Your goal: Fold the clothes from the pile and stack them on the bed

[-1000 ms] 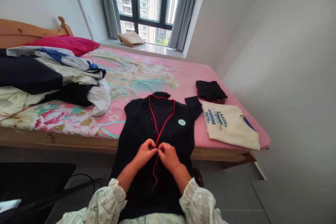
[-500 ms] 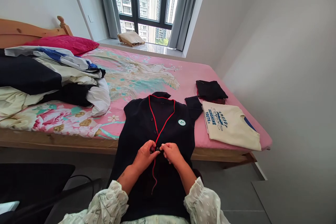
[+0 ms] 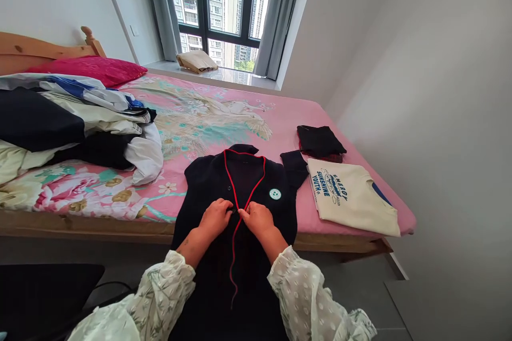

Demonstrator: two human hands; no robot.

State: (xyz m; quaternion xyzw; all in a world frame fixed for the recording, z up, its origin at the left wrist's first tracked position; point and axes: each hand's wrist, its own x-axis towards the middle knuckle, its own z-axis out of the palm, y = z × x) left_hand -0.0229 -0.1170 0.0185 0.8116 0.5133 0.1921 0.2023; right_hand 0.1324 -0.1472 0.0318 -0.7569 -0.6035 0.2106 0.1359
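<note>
**Gripping dk cardigan (image 3: 252,258) w/ both hands, long axis 12–6**

Pinched w/ fingers of R hand (image 3: 258,218) on red trim (image 3: 232,256), w/ fingers of L hand (image 3: 217,217) just to 9 of it. Closed in both pinches, w/ tips near each other. Lying directly under fingers, abt equally near either hand. Running lengthwise 12 to 6, w/ collar (image 3: 245,147) at 12 up on bed (image 3: 290,112), reaching past bed edge twd 6. Marked w/ round badge (image 3: 274,194) at 2. See, on same bed, folded cream top (image 3: 356,202) at 3, mixed clothes pile (image 3: 96,130) at 10.
</note>
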